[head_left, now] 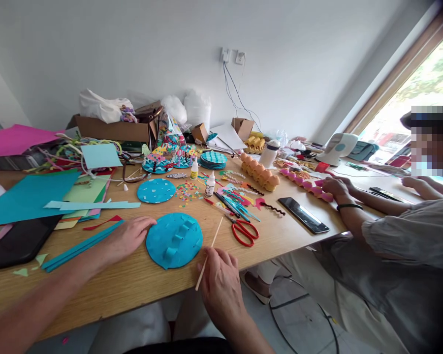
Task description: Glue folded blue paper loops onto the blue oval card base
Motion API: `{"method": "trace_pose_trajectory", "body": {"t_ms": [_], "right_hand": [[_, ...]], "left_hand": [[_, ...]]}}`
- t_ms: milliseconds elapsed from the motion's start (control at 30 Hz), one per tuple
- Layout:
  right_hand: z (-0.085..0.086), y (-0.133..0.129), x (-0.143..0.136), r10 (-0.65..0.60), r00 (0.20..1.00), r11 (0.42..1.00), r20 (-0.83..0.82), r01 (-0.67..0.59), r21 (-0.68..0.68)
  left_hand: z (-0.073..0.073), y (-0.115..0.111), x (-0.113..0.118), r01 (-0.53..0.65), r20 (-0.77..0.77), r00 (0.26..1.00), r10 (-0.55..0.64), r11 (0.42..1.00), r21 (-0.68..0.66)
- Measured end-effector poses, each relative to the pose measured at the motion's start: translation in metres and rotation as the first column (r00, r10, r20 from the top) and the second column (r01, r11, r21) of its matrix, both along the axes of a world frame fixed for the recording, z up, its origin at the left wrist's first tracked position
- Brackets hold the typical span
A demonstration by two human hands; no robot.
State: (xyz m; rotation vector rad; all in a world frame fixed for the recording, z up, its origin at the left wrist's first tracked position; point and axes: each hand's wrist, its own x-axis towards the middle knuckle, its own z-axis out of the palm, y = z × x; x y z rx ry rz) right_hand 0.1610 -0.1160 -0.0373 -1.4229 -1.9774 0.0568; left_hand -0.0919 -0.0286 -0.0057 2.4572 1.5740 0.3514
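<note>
Right hand (221, 278) grips a thin wooden stick (209, 253); left hand (131, 235) lies palm down, partly open, fingertips at the left rim of the blue disc (158, 246) on the table (107, 290).

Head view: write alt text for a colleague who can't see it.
Left hand at the edge of a blue disc bearing raised paper strips; right hand holding a thin wooden stick. Red-handled scissors and a small white bottle sit nearby.

glossy dark phone (303, 215), matt blue paper disc (174, 240), smooth wood-grain table (133, 280)
</note>
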Motion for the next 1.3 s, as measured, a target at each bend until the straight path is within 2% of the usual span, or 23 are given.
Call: {"method": "trace_pose_trajectory", "body": {"t_ms": [100,200,333,500,633,767,867,967,1133,1300], "right_hand": [[-0.003,-0.004,-0.007,0.000,1.000,1.000,-0.003,0.000,-0.013],[-0.002,0.002,-0.009,0.008,1.000,0.999,-0.003,-0.008,-0.051],[0.006,0.020,-0.004,0.010,1.000,0.989,0.024,-0.007,-0.147],[0.017,0.044,0.000,0.050,0.995,0.978,0.091,-0.030,-0.206],[0.023,0.047,0.006,0.058,0.996,0.994,0.064,-0.052,-0.095],[0.019,0.026,0.014,0.141,0.990,0.989,-0.001,-0.141,0.054],[0.011,0.008,0.018,0.170,0.985,0.982,-0.036,-0.167,0.090],[0.006,0.000,0.020,0.161,0.985,0.982,-0.065,-0.153,0.109],[0.009,0.006,0.023,0.139,0.987,0.981,-0.078,-0.126,0.146],[0.013,0.014,0.022,0.137,0.986,0.983,-0.099,-0.123,0.139]], "left_hand": [[-0.010,-0.003,-0.001,0.051,-0.030,0.998,-0.049,0.997,0.052],[-0.014,-0.011,-0.006,0.100,-0.056,0.994,-0.095,0.991,0.094],[-0.014,-0.027,-0.012,0.133,-0.034,0.991,-0.129,0.978,0.162],[-0.016,-0.042,-0.008,0.190,-0.014,0.982,-0.190,0.966,0.174],[-0.019,-0.038,-0.007,0.249,-0.011,0.968,-0.249,0.961,0.124],[-0.021,-0.030,-0.016,0.311,-0.044,0.950,-0.308,0.946,0.096],[-0.019,-0.029,-0.019,0.353,-0.095,0.934,-0.345,0.932,0.086],[-0.016,-0.031,-0.012,0.373,-0.158,0.922,-0.353,0.920,0.121],[-0.012,-0.037,0.015,0.366,-0.250,0.918,-0.308,0.901,0.234],[-0.005,-0.038,0.053,0.280,-0.347,0.915,-0.205,0.942,0.184]]}}
